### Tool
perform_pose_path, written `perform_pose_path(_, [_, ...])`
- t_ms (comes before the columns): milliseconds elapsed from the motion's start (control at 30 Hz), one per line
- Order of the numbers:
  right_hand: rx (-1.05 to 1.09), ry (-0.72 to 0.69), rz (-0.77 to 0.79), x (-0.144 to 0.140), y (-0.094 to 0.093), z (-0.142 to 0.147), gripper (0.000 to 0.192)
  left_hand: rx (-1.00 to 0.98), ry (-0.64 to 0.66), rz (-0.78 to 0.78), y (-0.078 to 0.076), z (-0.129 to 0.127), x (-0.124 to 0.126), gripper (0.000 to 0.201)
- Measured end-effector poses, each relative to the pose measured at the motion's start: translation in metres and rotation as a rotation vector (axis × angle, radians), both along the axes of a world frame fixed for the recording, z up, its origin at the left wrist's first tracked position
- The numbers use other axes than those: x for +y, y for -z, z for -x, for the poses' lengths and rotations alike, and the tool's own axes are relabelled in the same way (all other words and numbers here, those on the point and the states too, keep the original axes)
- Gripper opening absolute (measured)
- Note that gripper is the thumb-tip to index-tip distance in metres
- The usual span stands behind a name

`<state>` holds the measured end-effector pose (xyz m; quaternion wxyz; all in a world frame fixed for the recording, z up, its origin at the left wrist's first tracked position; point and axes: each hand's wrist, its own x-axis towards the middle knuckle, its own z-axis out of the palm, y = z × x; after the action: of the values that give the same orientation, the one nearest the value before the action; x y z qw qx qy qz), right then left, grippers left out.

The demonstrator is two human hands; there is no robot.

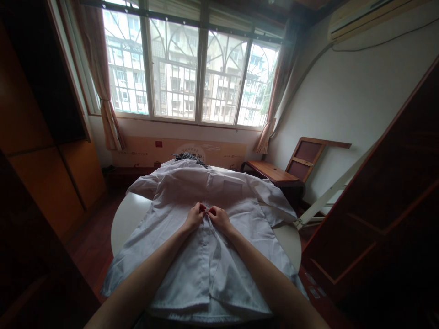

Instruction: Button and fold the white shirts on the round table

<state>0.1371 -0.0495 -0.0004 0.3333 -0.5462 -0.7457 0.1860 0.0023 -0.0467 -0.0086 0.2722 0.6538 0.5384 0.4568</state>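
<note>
A white short-sleeved shirt (236, 201) lies spread face up on a round white table (125, 217), collar at the far side and hem toward me. My left hand (194, 216) pinches the left front edge of the shirt at its middle. Right beside it, my right hand (219, 218) pinches the right front edge, and the fingertips of both nearly touch over the button line. Whether a button sits between the fingers is too small to tell.
A dark striped garment (188, 158) lies past the collar at the table's far edge. A wooden bench and a leaning frame (302, 162) stand at the right wall. Dark wooden cabinets flank both sides. A barred window (192, 68) fills the far wall.
</note>
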Motion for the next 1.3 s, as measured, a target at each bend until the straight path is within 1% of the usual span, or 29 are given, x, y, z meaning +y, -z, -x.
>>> perform_pose_path(433, [-0.022,0.005,-0.009,-0.0013,-0.0010,0.0003,0.013,0.006,0.002,0.006,-0.0027,-0.0008,-0.0021,0.010])
perform_pose_path(1000, [-0.031,0.008,-0.002,-0.0034,-0.0030,0.0008,0.014,0.013,0.019,0.004,-0.0013,-0.0003,-0.0014,0.010])
perform_pose_path(1200, [-0.002,0.006,0.016,-0.0014,-0.0027,0.0001,0.012,-0.023,0.025,0.003,0.0003,-0.0002,-0.0001,0.010])
perform_pose_path(1300, [0.053,-0.014,0.039,0.0011,-0.0037,-0.0014,0.011,-0.055,0.023,0.002,-0.0002,-0.0003,-0.0001,0.008])
